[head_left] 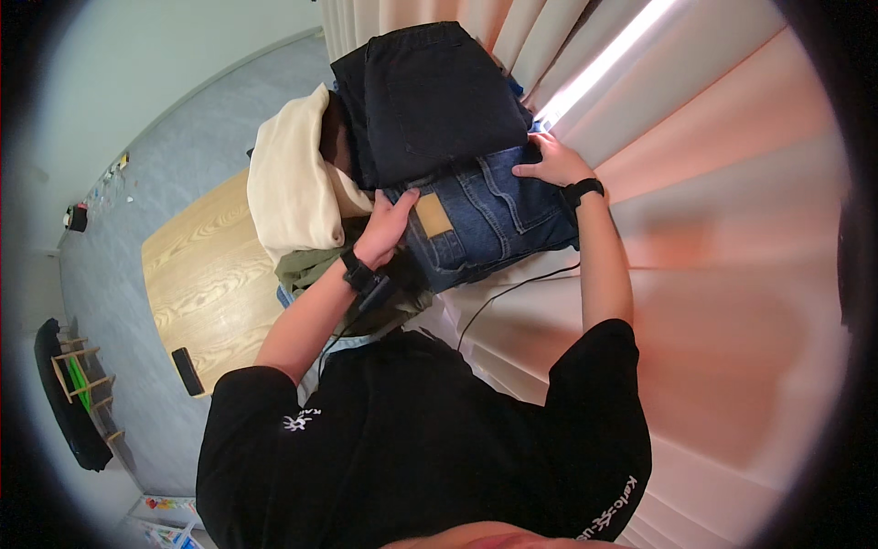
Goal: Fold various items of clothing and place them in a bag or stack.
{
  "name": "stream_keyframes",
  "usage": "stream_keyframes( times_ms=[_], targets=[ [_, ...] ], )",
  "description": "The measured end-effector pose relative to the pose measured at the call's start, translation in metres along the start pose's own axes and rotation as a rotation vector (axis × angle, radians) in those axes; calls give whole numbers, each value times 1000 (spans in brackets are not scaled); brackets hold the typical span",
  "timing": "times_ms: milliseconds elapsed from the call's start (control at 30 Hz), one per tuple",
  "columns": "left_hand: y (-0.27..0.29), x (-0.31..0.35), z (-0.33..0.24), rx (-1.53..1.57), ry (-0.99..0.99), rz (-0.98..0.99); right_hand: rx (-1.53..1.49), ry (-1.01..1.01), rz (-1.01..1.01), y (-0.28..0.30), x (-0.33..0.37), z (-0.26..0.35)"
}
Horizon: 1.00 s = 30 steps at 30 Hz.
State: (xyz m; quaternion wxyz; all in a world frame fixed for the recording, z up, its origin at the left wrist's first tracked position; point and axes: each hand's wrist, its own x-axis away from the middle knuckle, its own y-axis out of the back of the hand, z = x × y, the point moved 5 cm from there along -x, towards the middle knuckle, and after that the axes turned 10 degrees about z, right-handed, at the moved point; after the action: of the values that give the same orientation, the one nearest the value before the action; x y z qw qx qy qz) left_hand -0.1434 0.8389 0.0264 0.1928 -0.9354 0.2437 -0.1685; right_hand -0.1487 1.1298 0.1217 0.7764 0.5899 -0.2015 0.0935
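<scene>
Now, folded blue jeans [489, 215] are in the frame's upper middle, the left hand [387, 229] gripping their left edge and the right hand [558, 165] their right, thumbs on top. Black trousers [439, 101] lie just above, cream cloth [293, 174] to the left; far left, a wooden rack [82, 353] holds a green item [80, 381].

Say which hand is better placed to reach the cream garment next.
Probably the left hand: it touches the left side of the blue jeans, close to the cream garment; the right hand is farther, at their right side.
</scene>
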Motion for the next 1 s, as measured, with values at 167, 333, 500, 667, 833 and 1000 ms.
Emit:
stream_keyframes(
  times_ms=[167,333,500,667,833,1000],
  targets=[
    [3,-4,8,16,58,17,-40,-3,50,-13,-7,-7],
    [2,-7,16,99,212,75,-23,-8,68,-18,-13,-11],
    [0,3,13,55,204,113,-84,-13,61,-16,-6,-11],
    [-2,8,-2,-39,170,33,-237,142,37,1,29,-5],
    [-5,19,-5,52,215,91,-306,188,-161,1,88,0],
    [-2,39,-3,-21,230,63,-190,134,-343,-28,125,1]
  ],
)
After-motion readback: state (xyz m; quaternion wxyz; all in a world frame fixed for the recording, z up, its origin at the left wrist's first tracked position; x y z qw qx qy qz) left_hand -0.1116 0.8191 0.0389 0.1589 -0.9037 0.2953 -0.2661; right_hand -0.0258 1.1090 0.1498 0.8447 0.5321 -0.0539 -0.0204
